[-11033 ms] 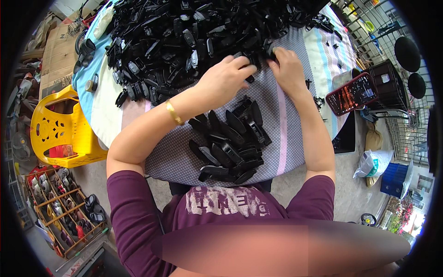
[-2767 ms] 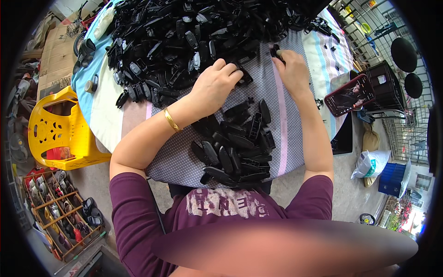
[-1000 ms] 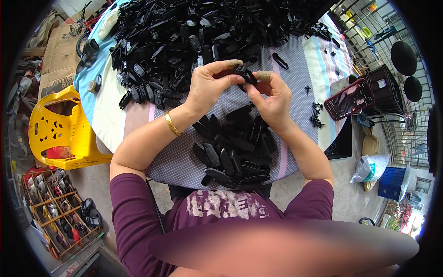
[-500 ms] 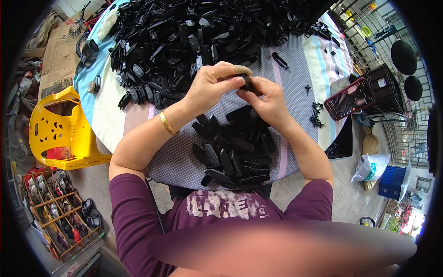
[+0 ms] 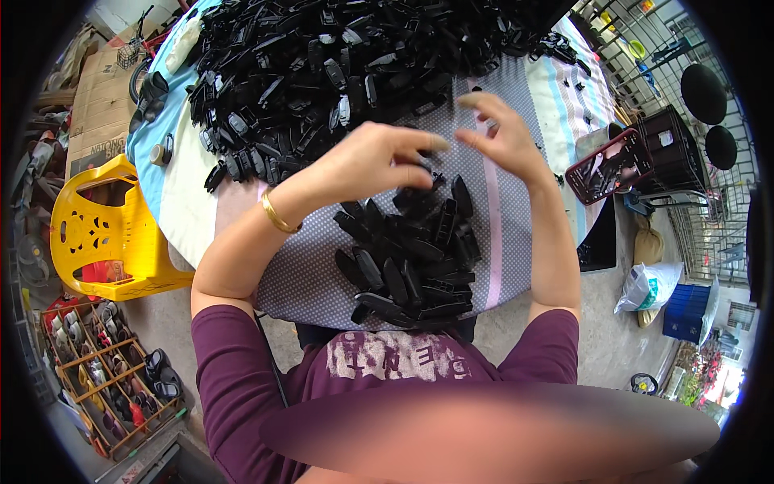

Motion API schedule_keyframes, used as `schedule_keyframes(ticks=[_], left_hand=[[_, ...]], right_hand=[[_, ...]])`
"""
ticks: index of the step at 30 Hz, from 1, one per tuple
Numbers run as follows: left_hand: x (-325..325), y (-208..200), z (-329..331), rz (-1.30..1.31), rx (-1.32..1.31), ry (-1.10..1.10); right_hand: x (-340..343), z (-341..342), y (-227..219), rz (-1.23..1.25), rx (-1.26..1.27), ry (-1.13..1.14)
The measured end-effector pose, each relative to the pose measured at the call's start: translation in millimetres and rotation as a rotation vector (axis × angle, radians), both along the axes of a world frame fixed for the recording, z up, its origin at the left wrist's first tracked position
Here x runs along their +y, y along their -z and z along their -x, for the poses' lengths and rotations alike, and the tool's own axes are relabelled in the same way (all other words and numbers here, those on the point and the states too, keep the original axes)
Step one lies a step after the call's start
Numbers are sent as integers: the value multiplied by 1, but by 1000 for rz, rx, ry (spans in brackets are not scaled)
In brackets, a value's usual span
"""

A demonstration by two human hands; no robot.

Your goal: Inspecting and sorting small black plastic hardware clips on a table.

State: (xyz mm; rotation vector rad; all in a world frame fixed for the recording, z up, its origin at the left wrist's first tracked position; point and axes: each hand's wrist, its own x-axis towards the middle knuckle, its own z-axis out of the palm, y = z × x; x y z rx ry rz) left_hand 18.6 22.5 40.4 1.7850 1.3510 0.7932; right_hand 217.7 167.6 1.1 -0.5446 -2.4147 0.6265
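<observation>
1. Dozens of black plastic pieces lie in a small, overlapping heap at the table's near edge, directly in front of the person. Most are long with rounded ends; a few show ribbed or hollow faces.
2. Left hand: over the far side of this heap, index finger and thumb parted, pointing right. A dark blur sits by the fingertips; from where I stand, cannot tell whether a piece is held or merely lies behind.
3. Right hand: beyond the heap and to its right, clear of it. Thumb and index finger spread wide, curved towards the left hand; no piece seen between them. A bit of black shows just past the index fingertip.
4. Large pile of similar black parts covers the far side of the table, beyond both hands. A dotted grey strip of cloth with a pink stripe runs beneath the small heap.
5. Gold bracelet on the left wrist.
6. Table's right edge: lit phone, leaning, with a metal cup behind.
7. Off the table: yellow chair at left, wooden rack of footwear below it; white bag and blue crate on the right.
</observation>
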Motion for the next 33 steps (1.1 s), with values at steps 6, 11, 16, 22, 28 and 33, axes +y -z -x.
schedule_keyframes(ticks=[6,11,16,22,28,33], left_hand=[[8,20,-13,33,29,40],[24,51,-5,-680,649,-35],[25,44,-4,-539,430,-81],[21,47,1,285,-1199,-223],[17,45,-7,130,-1004,-294],[16,44,-7,3,-870,-279]], right_hand=[[35,-9,38,-386,-180,416],[4,13,13,-157,-178,399],[-20,12,2,983,666,-18],[-45,24,5,868,524,5],[-56,24,4,565,366,132],[-59,26,4,570,392,74]])
